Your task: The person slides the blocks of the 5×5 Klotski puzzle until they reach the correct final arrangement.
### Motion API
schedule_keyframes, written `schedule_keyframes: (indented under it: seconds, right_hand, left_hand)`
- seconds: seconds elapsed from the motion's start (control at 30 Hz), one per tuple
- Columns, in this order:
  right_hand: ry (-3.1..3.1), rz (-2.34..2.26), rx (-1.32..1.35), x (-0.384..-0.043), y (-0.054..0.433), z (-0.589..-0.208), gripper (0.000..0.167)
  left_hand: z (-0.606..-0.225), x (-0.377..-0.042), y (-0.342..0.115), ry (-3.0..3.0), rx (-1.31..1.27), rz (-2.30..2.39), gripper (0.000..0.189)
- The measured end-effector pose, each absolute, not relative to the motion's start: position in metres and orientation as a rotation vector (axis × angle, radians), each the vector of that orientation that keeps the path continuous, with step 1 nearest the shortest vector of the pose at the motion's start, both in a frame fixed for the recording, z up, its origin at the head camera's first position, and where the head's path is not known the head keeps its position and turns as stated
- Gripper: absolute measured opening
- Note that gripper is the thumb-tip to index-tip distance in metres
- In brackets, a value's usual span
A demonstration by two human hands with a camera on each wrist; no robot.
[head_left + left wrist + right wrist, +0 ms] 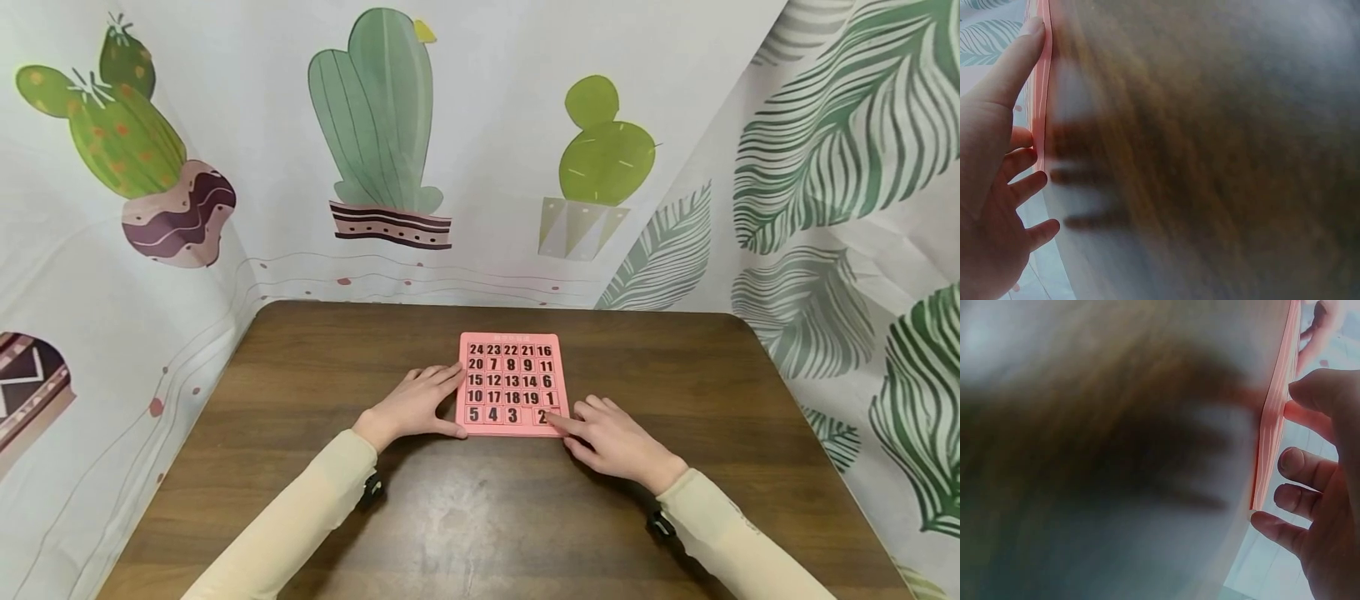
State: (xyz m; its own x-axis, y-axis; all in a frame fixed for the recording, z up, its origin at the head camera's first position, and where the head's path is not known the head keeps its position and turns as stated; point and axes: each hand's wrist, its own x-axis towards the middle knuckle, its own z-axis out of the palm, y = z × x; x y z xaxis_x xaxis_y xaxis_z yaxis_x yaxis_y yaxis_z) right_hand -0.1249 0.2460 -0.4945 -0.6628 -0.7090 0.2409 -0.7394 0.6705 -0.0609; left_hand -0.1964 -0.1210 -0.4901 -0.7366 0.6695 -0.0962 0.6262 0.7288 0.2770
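Number board lies on the counter. Left grip touches its side with loose fingers, grasping nothing; right grip is also unclenched, forefinger at tile 2. For smooth sliding, I think, the push should be light and level, toward the gap beside tile 3.

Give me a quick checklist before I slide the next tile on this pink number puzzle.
1. Puzzle board lying on the table: ok.
2. Left hand touching the board's left edge: ok.
3. Right hand with its index finger at tile 2: ok.
4. Gap between tile 3 and tile 2: ok, visible.
5. Tile 2 squarely in one slot: cannot tell; the finger partly covers it.
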Motion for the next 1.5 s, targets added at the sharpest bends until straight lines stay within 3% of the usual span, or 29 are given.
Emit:
schedule_keyframes:
  seconds: [0.43,0.8,1.5]
  right_hand:
    - [-2.678,0.235,1.215,-0.130,0.232,-0.494,0.044]
    - [-2.742,0.186,1.057,-0.140,0.244,-0.491,0.042]
    - [-2.714,0.235,1.106,-0.117,0.248,-0.494,0.040]
  left_hand:
    - [-0.490,-0.197,-0.121,2.738,1.038,0.339,0.108]
    - [-0.490,-0.196,-0.121,2.727,1.033,0.345,0.109]
    - [-0.487,-0.194,-0.121,2.730,1.038,0.347,0.108]
